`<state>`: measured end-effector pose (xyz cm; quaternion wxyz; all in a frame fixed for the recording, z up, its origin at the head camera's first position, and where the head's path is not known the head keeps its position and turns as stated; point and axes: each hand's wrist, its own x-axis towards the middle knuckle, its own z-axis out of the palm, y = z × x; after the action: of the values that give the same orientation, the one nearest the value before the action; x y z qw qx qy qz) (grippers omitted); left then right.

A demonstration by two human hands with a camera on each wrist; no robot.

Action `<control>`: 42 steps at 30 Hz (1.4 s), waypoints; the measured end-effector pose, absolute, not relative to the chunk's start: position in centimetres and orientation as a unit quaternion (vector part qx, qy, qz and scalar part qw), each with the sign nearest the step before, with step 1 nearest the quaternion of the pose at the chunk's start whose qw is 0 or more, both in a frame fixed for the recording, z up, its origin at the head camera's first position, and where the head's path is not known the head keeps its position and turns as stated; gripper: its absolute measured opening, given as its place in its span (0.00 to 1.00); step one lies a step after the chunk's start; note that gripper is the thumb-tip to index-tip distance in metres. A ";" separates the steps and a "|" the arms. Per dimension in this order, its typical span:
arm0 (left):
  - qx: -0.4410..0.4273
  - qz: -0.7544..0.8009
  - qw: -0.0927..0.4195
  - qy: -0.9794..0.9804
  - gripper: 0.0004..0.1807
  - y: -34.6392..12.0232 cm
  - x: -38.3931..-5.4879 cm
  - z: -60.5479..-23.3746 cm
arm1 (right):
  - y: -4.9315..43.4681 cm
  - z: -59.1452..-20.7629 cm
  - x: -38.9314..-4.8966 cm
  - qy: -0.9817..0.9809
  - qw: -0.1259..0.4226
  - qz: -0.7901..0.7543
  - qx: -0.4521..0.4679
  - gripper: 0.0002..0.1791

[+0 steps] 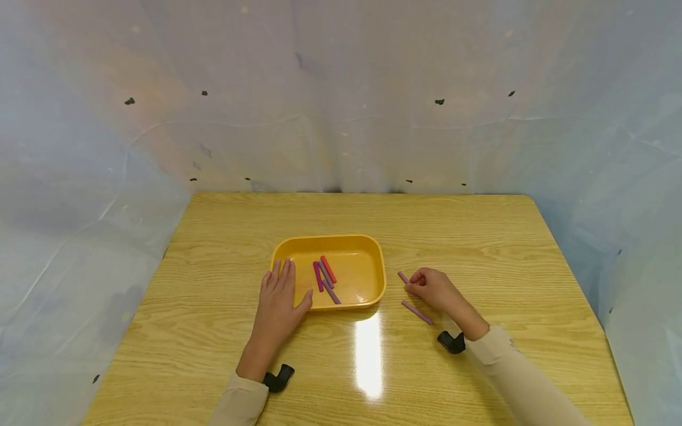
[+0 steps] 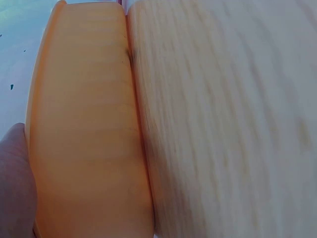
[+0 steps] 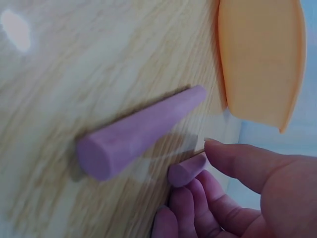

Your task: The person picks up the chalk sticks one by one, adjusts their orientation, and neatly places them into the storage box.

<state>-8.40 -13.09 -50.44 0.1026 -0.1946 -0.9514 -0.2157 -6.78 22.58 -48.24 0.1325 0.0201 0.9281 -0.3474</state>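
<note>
A yellow plastic tray sits on the table. Inside it lie a red chalk stick, a magenta one and two purple ones. My left hand rests over the tray's near left corner, fingers extended and thumb at the front rim. To the right of the tray, my right hand pinches a purple chalk stick between thumb and fingers, low over the tabletop. Another purple chalk stick lies on the wood just nearer to me, beneath that hand.
The wooden table stretches around the tray on all sides. Pale plastic sheeting hangs behind and beside it. A bright light reflection shows on the wood in front of the tray.
</note>
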 end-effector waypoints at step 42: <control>-0.192 -0.217 0.093 -0.953 0.43 -12.9 -8.3 -50.0 | 22.3 -48.1 -7.2 0.935 0.143 -0.323 0.019 0.12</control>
<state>-8.35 -12.86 -49.98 0.0932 -0.1920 -0.9527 -0.2165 -7.17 22.27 -48.10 0.1426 0.0188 0.9352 -0.3235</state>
